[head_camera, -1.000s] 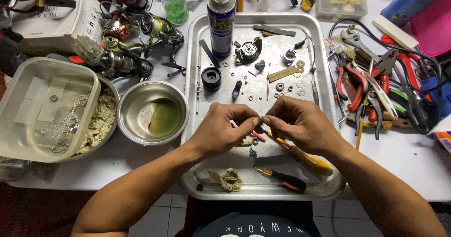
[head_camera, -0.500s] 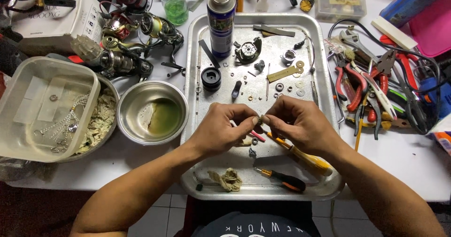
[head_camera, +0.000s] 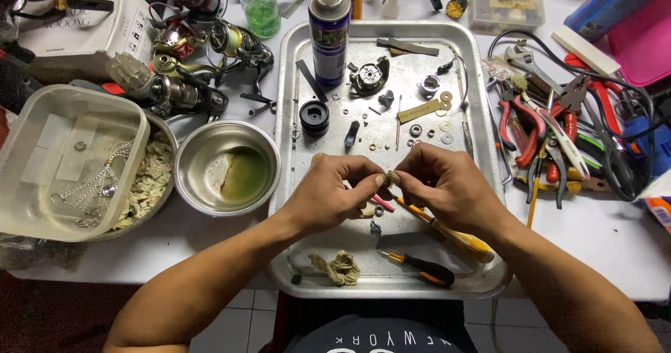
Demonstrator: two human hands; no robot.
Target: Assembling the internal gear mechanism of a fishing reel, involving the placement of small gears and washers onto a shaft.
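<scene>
Nothing has shifted: left hand [head_camera: 335,196] and right hand [head_camera: 447,189] pinch together, fingertips hiding something tiny, over the dull metal tray [head_camera: 489,283].

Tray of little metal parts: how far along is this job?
Done: small parts lie spread on the tray. In hand: left hand and right hand pinch something tiny, too small to identify. Left: screwdrivers lie unused; reels wait beside.
</scene>
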